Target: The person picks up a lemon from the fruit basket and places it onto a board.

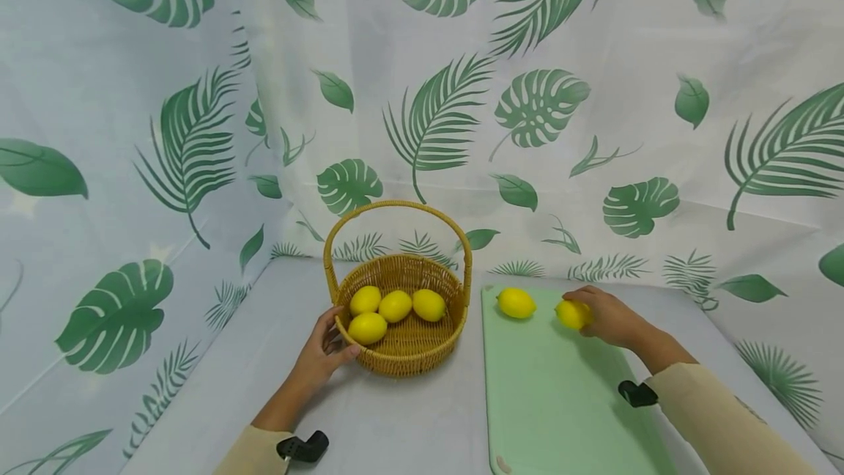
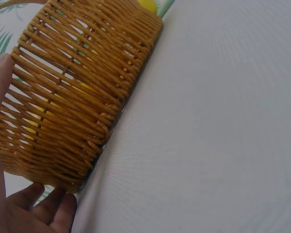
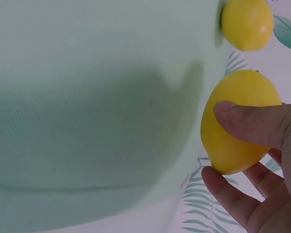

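My right hand pinches a yellow lemon near the far right corner of a pale green cutting board. In the right wrist view the thumb lies across the held lemon, with fingertips on its other side. A second lemon lies on the board's far left corner. Left of the board stands a wicker basket with a tall arched handle. Several lemons sit inside it. My left hand holds the basket's left side, thumb toward the front and fingers around the side.
The pale tabletop runs to a leaf-patterned curtain behind and at both sides. The basket's handle rises in front of the curtain. A narrow strip of table separates basket and board. Black straps sit on both wrists.
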`<state>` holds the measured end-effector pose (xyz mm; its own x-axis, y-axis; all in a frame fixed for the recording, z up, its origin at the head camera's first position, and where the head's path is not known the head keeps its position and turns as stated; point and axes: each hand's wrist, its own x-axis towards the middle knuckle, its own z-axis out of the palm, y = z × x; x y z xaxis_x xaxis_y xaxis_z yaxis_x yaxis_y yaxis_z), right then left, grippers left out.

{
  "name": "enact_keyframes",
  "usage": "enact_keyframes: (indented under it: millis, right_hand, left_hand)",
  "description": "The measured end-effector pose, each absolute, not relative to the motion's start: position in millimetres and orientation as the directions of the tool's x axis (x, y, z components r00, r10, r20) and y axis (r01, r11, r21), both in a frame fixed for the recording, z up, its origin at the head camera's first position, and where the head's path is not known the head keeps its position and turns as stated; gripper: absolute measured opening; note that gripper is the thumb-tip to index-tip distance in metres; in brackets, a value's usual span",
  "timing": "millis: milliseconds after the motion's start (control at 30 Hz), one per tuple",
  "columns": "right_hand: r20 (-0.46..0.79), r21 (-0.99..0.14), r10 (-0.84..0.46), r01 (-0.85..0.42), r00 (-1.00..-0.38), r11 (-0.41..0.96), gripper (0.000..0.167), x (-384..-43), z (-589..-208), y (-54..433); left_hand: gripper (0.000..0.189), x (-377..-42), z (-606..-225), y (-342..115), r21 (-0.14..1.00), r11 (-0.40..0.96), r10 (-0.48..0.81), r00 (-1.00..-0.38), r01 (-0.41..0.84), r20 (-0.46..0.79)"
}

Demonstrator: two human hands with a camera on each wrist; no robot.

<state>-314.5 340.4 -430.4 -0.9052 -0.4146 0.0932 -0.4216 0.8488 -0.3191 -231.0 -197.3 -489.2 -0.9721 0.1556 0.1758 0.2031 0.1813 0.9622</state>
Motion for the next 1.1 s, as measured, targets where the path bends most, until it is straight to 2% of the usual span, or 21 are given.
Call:
enact_keyframes:
  millis: [533,1100]
  right_hand:
    - [0.046,-0.305,-0.399,-0.393,-0.916,0.867,0.059,-327,-429,335]
    - [0.059,-0.311,-0.392,-0.390,-0.918,0.866,0.058,-336,-434,335]
  left_hand:
    - [0.083,-227,-483,-197,0.964,0.187,0.155,-0.975,0.187,0.159]
    - [0.084,-227,-480,-197,0.967,0.173,0.162,-0.974,0.185,0.158]
